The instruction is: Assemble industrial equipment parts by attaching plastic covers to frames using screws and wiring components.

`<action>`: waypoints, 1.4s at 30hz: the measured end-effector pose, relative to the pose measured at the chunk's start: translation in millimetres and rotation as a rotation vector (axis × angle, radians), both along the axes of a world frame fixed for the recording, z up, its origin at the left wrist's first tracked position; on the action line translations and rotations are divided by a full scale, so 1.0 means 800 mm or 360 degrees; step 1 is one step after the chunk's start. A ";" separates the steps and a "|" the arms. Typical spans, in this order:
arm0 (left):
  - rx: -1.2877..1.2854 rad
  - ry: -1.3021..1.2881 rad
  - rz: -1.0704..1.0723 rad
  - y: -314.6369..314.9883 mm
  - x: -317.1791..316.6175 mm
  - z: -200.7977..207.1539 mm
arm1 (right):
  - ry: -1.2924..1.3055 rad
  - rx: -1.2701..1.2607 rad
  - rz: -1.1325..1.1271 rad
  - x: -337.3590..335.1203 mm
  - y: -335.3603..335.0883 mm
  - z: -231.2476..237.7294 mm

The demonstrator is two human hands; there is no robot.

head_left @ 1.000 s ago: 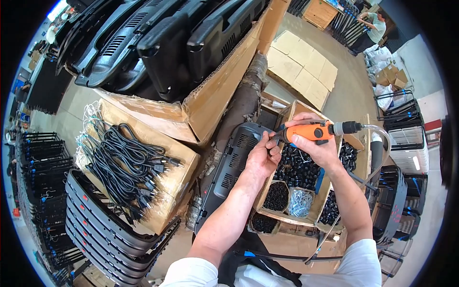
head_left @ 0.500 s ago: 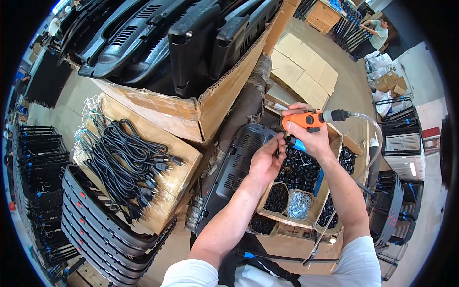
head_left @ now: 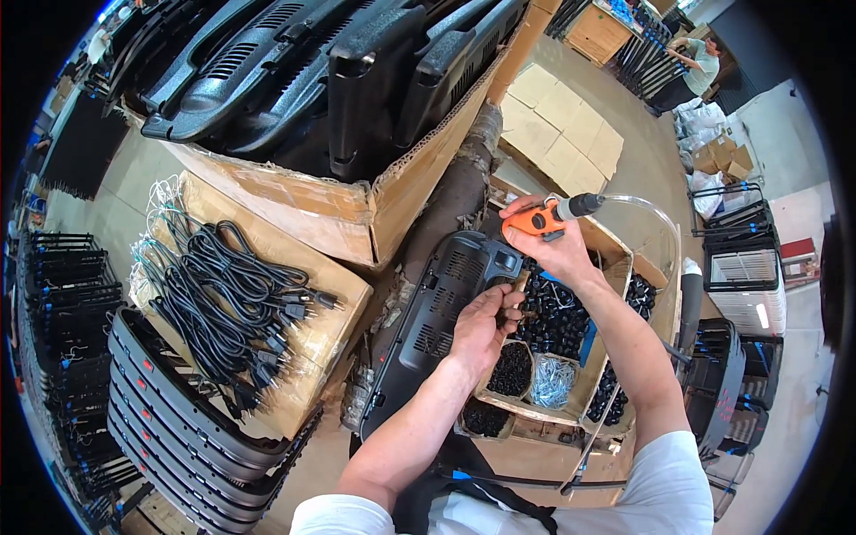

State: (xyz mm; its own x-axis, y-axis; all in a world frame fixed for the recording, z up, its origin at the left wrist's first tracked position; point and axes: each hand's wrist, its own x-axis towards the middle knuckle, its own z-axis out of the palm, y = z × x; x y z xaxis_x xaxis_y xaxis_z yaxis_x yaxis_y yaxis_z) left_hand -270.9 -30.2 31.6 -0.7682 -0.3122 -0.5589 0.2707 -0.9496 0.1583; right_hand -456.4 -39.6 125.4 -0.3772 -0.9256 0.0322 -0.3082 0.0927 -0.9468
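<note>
My right hand (head_left: 560, 252) is wrapped round an orange air screwdriver (head_left: 535, 219) with a clear hose (head_left: 655, 207) at its back end. The driver's nose is mostly hidden by the hand; it is over the far end of a black vented plastic cover (head_left: 443, 290). My left hand (head_left: 481, 325) is beside the cover's right edge with its fingers curled together. Whatever they hold, if anything, is too small to make out. Just right of that hand is an open parts box (head_left: 615, 343) of black plastic pieces (head_left: 555, 314).
Black screws (head_left: 511, 368) and silver screws (head_left: 554, 383) fill small compartments near me. Left stand a carton (head_left: 294, 201) of black plastic shells, coiled power cords (head_left: 236, 303) on cardboard and stacked curved black panels (head_left: 187, 428). A person (head_left: 700, 71) works at far right.
My right hand has brought the screwdriver leftward, over the cover's far end. My left hand has drawn back towards me and left, away from the driver's nose, to the cover's edge.
</note>
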 end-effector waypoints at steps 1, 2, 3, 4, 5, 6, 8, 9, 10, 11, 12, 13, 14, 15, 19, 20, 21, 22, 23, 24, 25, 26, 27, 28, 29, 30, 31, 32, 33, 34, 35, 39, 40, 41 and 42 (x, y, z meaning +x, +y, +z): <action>0.0044 -0.0030 0.0043 -0.001 0.000 0.000 | 0.0042 0.0043 0.0026 -0.001 -0.002 0.001; 0.0044 -0.0027 0.0045 0.000 0.000 0.001 | 0.0083 0.0086 0.0053 -0.002 -0.002 0.001; 0.0052 -0.0042 0.0061 -0.002 0.001 0.000 | 0.0020 0.0002 0.0063 -0.001 -0.004 -0.004; 0.0060 -0.0058 0.0078 -0.004 0.001 0.000 | 0.0021 -0.0005 0.0069 -0.001 -0.003 -0.005; 0.0053 -0.0057 0.0085 -0.006 0.001 -0.001 | 0.0041 -0.0016 0.0065 -0.002 -0.003 -0.006; 0.0059 -0.0085 0.0084 -0.007 0.001 -0.001 | 0.0057 -0.0023 0.0060 -0.001 -0.002 -0.005; 0.0063 -0.0116 0.0090 -0.009 0.003 0.000 | 0.0032 -0.0025 0.0081 0.001 -0.003 -0.003; 0.0076 -0.0138 0.0085 -0.011 0.001 0.002 | 0.0031 -0.0015 0.0083 0.000 -0.001 -0.002; 0.0089 -0.0159 0.0079 -0.013 -0.001 0.005 | 0.0031 -0.0005 0.0084 -0.001 0.000 -0.002; 0.0089 -0.0155 0.0080 -0.014 -0.002 0.008 | 0.0035 -0.0005 0.0085 -0.003 0.000 -0.004; 0.0124 -0.0176 0.0109 -0.015 -0.003 0.010 | 0.0016 -0.0023 0.0086 -0.001 -0.001 -0.007; 0.0160 -0.0194 0.0136 -0.016 -0.004 0.012 | -0.0002 -0.0039 0.0085 0.001 -0.002 -0.008; 0.0163 -0.0194 0.0139 -0.018 -0.006 0.014 | -0.0001 -0.0037 0.0088 0.000 0.000 -0.006; 0.0197 -0.0170 0.0191 -0.020 -0.005 0.013 | -0.0008 0.0048 -0.0008 0.011 -0.001 0.009; 0.0407 -0.0163 0.0385 -0.031 -0.009 0.016 | -0.0052 -0.0026 -0.0074 0.032 0.025 0.042; 0.0408 -0.0181 0.0408 -0.036 -0.003 0.014 | -0.0123 -0.0016 -0.0040 0.044 0.029 0.058; 0.0482 -0.0126 0.0475 -0.039 -0.005 0.013 | -0.0211 0.0005 0.0012 0.051 0.035 0.069; 0.0555 -0.0072 0.0543 -0.042 -0.005 0.012 | -0.0209 0.0009 0.0013 0.057 0.038 0.071; 0.0626 0.0003 0.0566 -0.048 -0.005 0.010 | -0.0230 0.0006 0.0052 0.063 0.040 0.071; 0.0630 0.0011 0.0558 -0.048 -0.006 0.009 | -0.0240 0.0002 0.0085 0.065 0.042 0.074; 0.0607 0.0087 0.0556 -0.048 -0.006 0.008 | -0.0172 0.0020 0.0112 0.065 0.042 0.074; 0.0583 0.0162 0.0554 -0.049 -0.006 0.008 | -0.0164 0.0021 0.0108 0.065 0.043 0.075; 0.0579 0.0162 0.0559 -0.050 -0.003 0.005 | -0.0174 0.0016 0.0107 0.067 0.042 0.074; 0.0577 0.0205 0.0514 -0.052 0.001 0.003 | -0.0184 0.0011 0.0107 0.069 0.041 0.072; 0.0575 0.0248 0.0471 -0.054 0.004 0.001 | -0.0186 0.0008 0.0113 0.070 0.039 0.071; 0.0575 0.0247 0.0474 -0.055 0.008 0.003 | -0.0183 0.0010 0.0130 0.070 0.038 0.070; 0.0548 0.0202 0.0459 -0.057 0.012 0.004 | -0.0180 0.0012 0.0147 0.071 0.037 0.068; 0.0521 0.0157 0.0444 -0.059 0.015 0.006 | -0.0181 0.0013 0.0150 0.074 0.034 0.066; 0.0522 0.0163 0.0447 -0.061 0.014 0.006 | -0.0162 0.0027 0.0160 0.077 0.031 0.065; 0.0511 0.0116 0.0450 -0.063 0.012 0.005 | -0.0144 0.0041 0.0170 0.081 0.028 0.063; 0.0501 0.0069 0.0453 -0.065 0.010 0.005 | -0.0165 0.0050 0.0158 0.085 0.024 0.059; 0.0551 0.0087 0.0661 -0.080 0.004 0.000 | -0.0184 -0.0018 0.0079 0.094 -0.003 0.033; 0.0551 0.0091 0.0670 -0.084 0.004 -0.009 | -0.0182 -0.0019 0.0089 0.094 -0.011 0.023; 0.0550 0.0040 0.0658 -0.087 0.003 -0.016 | -0.0155 -0.0035 0.0108 0.093 -0.019 0.012; 0.0553 -0.0012 0.0637 -0.088 0.003 -0.017 | -0.0127 -0.0047 0.0119 0.095 -0.027 0.006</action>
State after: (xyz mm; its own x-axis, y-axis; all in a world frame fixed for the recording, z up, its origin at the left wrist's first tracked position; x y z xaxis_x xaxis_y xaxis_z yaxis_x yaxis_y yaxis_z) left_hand -268.4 -100.7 18.1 -0.6226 -0.3757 -0.6865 0.6230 -0.7689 -0.1441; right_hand -380.6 -61.0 130.3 -0.3094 -0.9504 0.0328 -0.2369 0.0437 -0.9705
